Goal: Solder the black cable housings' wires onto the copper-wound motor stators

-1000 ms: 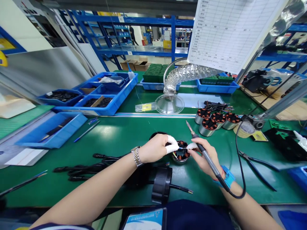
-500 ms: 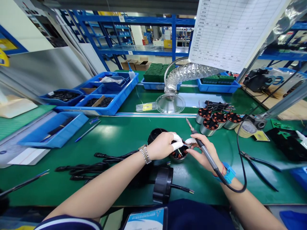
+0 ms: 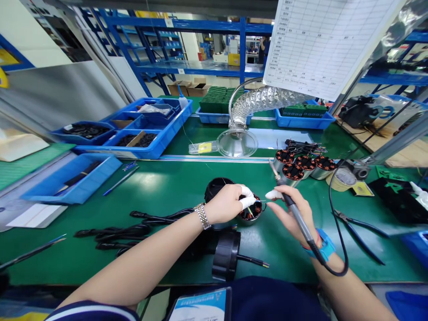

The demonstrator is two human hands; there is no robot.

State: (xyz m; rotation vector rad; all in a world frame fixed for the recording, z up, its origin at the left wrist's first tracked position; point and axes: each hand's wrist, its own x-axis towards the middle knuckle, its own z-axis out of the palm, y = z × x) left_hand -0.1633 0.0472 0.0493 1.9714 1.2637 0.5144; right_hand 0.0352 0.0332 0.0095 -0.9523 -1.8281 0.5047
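Note:
My left hand [image 3: 229, 203], with white-covered fingertips, pinches thin wires [image 3: 257, 201] above a motor stator [image 3: 250, 215] with copper windings in a metal ring. To the right, my right hand [image 3: 292, 207] holds a grey soldering iron [image 3: 294, 214], its tip pointing up and away from me. Its thumb and a white-covered finger are spread just right of the wire ends, apart from them. A black round housing [image 3: 214, 189] is partly hidden behind my left hand. Nearer me lies another black cap [image 3: 226, 255] with a cable through it.
Several finished-looking stators [image 3: 292, 171] stand at the right behind the iron, near a round fume hood [image 3: 237, 143]. Pliers [image 3: 359, 232] lie at the right. Black cables [image 3: 133, 234] spread under my left forearm. Blue bins [image 3: 72, 180] line the left; the iron's cord [image 3: 332, 214] loops by my right wrist.
My right hand has moved right with the soldering iron, away from the wires and stator. My left hand stays in nearly the same place, still pinching the wires.

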